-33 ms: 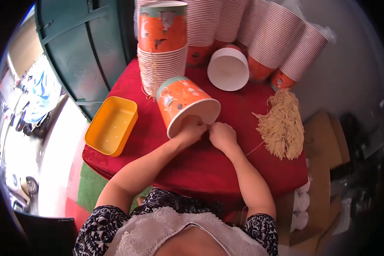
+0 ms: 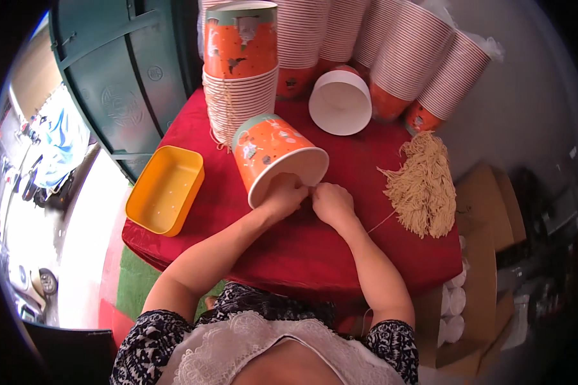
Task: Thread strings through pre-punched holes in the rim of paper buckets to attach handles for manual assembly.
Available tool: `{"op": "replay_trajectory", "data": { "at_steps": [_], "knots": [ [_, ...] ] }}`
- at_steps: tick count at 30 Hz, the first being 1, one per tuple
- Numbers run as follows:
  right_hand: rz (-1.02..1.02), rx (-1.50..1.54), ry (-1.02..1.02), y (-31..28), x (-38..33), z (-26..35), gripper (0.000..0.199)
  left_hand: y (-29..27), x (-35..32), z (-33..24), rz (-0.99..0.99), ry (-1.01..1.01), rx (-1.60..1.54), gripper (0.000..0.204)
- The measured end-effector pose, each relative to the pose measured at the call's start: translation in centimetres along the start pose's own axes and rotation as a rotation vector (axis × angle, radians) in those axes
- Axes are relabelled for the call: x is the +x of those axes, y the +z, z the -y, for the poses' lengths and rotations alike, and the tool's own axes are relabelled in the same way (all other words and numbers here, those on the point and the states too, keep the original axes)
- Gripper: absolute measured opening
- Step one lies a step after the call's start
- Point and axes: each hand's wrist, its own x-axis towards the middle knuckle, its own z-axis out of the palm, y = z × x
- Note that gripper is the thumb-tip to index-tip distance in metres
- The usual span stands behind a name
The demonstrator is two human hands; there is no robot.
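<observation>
Red table (image 2: 302,250) carries a far stack of cups (image 2: 241,70), I note an orange cup (image 2: 273,154) tipped on its side mid-table, my left hand (image 2: 284,196) gripping its rim, right hand (image 2: 331,202) pinched shut beside it, string bundle (image 2: 424,183) right.

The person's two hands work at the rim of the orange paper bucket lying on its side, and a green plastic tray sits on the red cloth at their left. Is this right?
Not quite: the head view shows the plastic tray is yellow, not green. The left hand and right hand are at the orange paper bucket on the red cloth.
</observation>
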Motion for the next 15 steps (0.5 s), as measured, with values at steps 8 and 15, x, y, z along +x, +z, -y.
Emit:
{"op": "replay_trajectory", "data": {
  "at_steps": [8, 15],
  "knots": [
    [0.086, 0.148, -0.294, -1.1, -1.8, -1.7, 0.026, 0.0, -0.2, 0.8, 0.100, -0.057, -0.048, 0.018],
    [-0.069, 0.685, -0.433, -1.9, -1.7, -2.6, 0.015, -0.4, -0.7, 0.5, 0.154, 0.122, 0.040, 0.010]
  ]
}}
